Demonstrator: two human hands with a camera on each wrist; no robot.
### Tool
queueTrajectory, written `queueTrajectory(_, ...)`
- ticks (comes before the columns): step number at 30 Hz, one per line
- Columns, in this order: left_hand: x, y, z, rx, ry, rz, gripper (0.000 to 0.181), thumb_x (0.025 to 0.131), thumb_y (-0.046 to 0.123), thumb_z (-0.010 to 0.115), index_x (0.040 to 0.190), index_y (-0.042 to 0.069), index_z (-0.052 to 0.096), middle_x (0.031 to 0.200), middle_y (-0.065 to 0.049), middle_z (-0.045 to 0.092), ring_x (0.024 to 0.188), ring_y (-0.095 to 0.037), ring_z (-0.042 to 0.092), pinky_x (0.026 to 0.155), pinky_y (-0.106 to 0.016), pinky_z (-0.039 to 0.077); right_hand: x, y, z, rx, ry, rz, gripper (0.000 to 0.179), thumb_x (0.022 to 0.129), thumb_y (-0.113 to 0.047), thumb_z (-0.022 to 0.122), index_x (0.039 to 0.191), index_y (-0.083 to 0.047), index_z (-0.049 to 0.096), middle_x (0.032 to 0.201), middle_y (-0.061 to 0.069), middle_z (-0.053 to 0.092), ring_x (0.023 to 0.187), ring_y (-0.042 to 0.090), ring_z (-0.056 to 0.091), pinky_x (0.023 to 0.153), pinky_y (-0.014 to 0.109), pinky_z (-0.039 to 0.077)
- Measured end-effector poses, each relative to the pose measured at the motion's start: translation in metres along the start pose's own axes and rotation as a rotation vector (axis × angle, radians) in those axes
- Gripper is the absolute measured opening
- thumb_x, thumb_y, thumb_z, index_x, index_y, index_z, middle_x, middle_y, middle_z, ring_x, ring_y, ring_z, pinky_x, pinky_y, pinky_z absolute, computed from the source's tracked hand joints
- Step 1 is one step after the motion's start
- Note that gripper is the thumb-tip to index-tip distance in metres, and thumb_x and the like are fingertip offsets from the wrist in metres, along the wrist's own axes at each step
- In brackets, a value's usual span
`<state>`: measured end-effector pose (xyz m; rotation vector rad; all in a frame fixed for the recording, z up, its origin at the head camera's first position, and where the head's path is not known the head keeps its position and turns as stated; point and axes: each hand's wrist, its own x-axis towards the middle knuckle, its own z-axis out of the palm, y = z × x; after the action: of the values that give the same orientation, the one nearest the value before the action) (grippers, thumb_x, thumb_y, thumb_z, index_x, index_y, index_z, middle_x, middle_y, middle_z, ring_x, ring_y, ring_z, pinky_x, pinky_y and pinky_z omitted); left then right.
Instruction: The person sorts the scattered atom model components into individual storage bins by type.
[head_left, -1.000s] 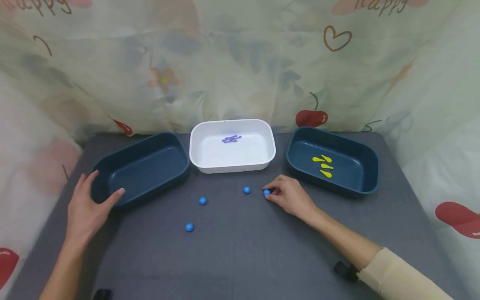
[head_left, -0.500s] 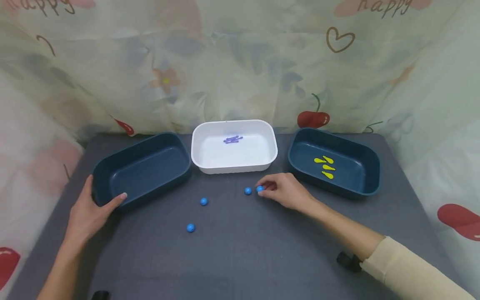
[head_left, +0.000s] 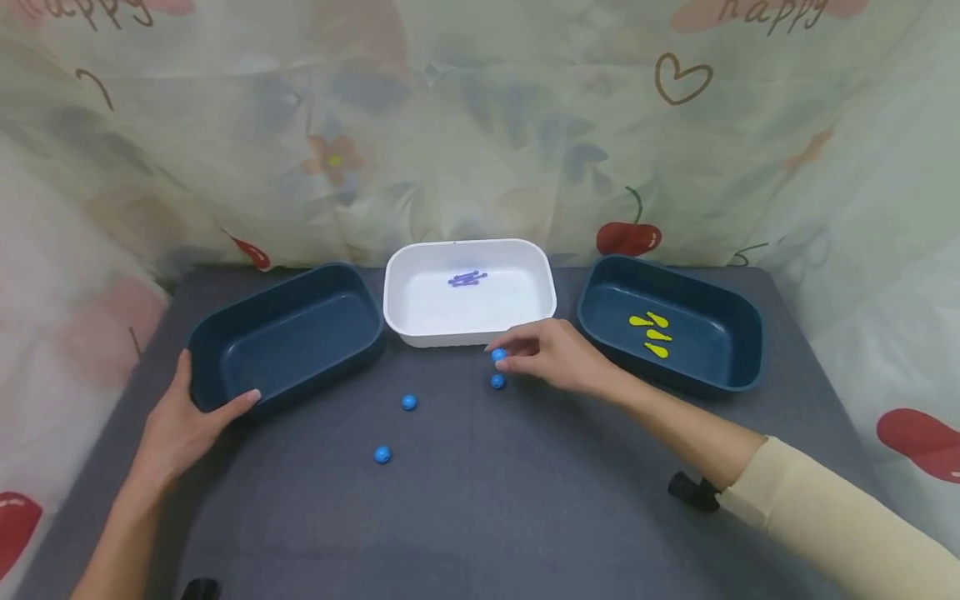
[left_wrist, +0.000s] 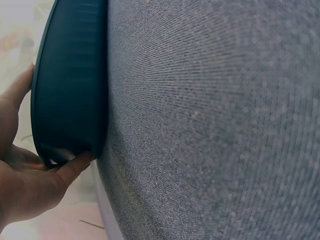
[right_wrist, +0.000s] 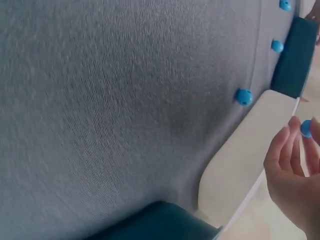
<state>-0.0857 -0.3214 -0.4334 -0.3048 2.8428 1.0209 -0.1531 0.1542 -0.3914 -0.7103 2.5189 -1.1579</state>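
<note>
In the head view my left hand point(head_left: 174, 427) holds the near left end of the left dark blue tray point(head_left: 300, 333), thumb along its front wall and fingers at its outer side. The left wrist view shows the fingers on the tray's wall point(left_wrist: 70, 85). My right hand point(head_left: 558, 354) pinches a blue bead point(head_left: 499, 355) between thumb and fingertips, raised at the front rim of the white tray point(head_left: 420, 325). Just below it a second blue bead point(head_left: 497, 382) lies on the grey cloth; two more, a bead point(head_left: 408, 402) and a bead point(head_left: 382, 454), lie further left.
Several thin purple sticks point(head_left: 467, 279) lie in the white tray. The right dark blue tray point(head_left: 712, 358) holds several small yellow pear-shaped pieces point(head_left: 657, 335). A patterned curtain point(head_left: 480, 125) hangs right behind the trays.
My right hand has lifted the pinched bead off the cloth and carried it left and away from me, to the white tray's front rim. My left hand has stayed at its tray.
</note>
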Motion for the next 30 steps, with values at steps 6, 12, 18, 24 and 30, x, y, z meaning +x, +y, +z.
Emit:
queueTrajectory(6, 0.001, 0.001, 0.001, 0.008, -0.010, -0.010, 0.115, 0.091, 0.054, 0.065, 0.154, 0.003, -0.015, 0.158, -0.034, -0.006, 0.139, -0.061, 0.011, 0.104, -0.074, 0.020, 0.010, -0.008, 0.003, 0.059, -0.025, -0.005, 0.026, 0.089, -0.019, 0.077, 0.114, -0.013, 0.075, 0.088, -0.007, 0.073, 0.080, 0.012, 0.066, 0.074, 0.032, 0.053)
queueTrajectory(12, 0.002, 0.006, 0.005, -0.004, -0.015, 0.014, 0.114, 0.091, 0.054, 0.065, 0.155, 0.004, -0.015, 0.158, -0.032, -0.007, 0.140, -0.060, 0.010, 0.104, -0.074, 0.019, 0.021, -0.015, 0.009, 0.144, -0.027, 0.002, 0.026, 0.088, -0.017, 0.077, 0.114, -0.014, 0.075, 0.085, -0.003, 0.074, 0.077, 0.014, 0.068, 0.066, 0.027, 0.048)
queueTrajectory(18, 0.003, 0.009, 0.007, -0.025, -0.027, 0.023, 0.114, 0.091, 0.054, 0.066, 0.155, 0.005, -0.015, 0.159, -0.030, -0.007, 0.140, -0.059, 0.010, 0.104, -0.074, 0.020, 0.035, -0.025, 0.012, 0.142, -0.007, -0.033, 0.023, 0.088, -0.018, 0.077, 0.111, -0.016, 0.077, 0.090, -0.007, 0.074, 0.081, 0.012, 0.067, 0.077, 0.028, 0.052)
queueTrajectory(24, 0.002, 0.006, 0.005, -0.064, -0.063, 0.018, 0.117, 0.089, 0.053, 0.068, 0.154, 0.011, -0.019, 0.160, -0.025, -0.012, 0.142, -0.057, 0.006, 0.103, -0.074, 0.019, 0.049, -0.037, 0.015, 0.133, 0.019, -0.070, 0.022, 0.090, -0.017, 0.074, 0.112, -0.012, 0.076, 0.086, -0.004, 0.074, 0.079, 0.012, 0.067, 0.078, 0.029, 0.051)
queueTrajectory(30, 0.002, 0.006, 0.008, -0.085, -0.054, 0.010, 0.117, 0.088, 0.052, 0.070, 0.154, 0.016, -0.020, 0.161, -0.025, -0.010, 0.142, -0.057, 0.007, 0.103, -0.075, 0.020, 0.064, -0.047, 0.020, 0.116, 0.048, -0.093, 0.023, 0.088, -0.014, 0.076, 0.111, -0.011, 0.076, 0.095, -0.004, 0.074, 0.079, 0.011, 0.068, 0.074, 0.025, 0.052)
